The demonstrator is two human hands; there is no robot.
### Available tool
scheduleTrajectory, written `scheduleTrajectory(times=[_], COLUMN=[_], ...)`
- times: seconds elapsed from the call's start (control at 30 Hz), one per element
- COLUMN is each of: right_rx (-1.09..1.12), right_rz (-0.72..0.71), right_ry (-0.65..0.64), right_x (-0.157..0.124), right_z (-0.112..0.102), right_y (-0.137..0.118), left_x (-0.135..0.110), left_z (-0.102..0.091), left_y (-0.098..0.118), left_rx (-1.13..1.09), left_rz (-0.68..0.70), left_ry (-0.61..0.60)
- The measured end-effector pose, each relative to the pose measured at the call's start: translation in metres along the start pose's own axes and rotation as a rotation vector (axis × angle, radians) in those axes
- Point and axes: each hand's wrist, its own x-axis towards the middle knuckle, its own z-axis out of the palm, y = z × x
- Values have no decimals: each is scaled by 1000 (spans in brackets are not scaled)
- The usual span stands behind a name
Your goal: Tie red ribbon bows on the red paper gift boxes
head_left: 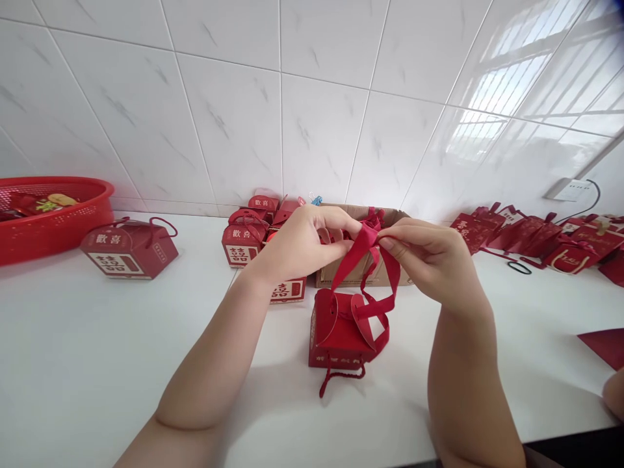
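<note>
A red ribbon (357,255) is pinched between my two hands, above a small red gift box (344,328). My left hand (312,240) closes thumb and fingers on the ribbon from the left. From the right, my right hand (429,253) pinches it at the knot or fold near the top; which of the two I cannot tell. Long loops of the ribbon hang down to the box's right side. The box stands on the white table (160,364), its curved top flaps folded over, and a twisted red cord (344,374) lies along its front.
Behind my hands stands a cardboard box (336,276) with red ribbon in it. Several red gift boxes (241,244) sit left of it, another box (129,248) farther left beside a red plastic basket (92,224). Red bags (531,234) line the right wall; another person's hand (614,393) shows at the right edge.
</note>
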Motion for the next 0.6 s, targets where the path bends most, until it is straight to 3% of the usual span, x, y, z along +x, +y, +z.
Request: scheduleTrajectory(times=[0.43,0.6], right_rx=[72,116], right_rz=[18,95], right_ry=[3,-10], right_x=[1,2], right_z=[4,4], right_y=[0,-4], left_x=[0,0], left_z=[9,9], left_y=[2,1], left_rx=[98,142], left_rz=[17,24], left_ry=[57,65])
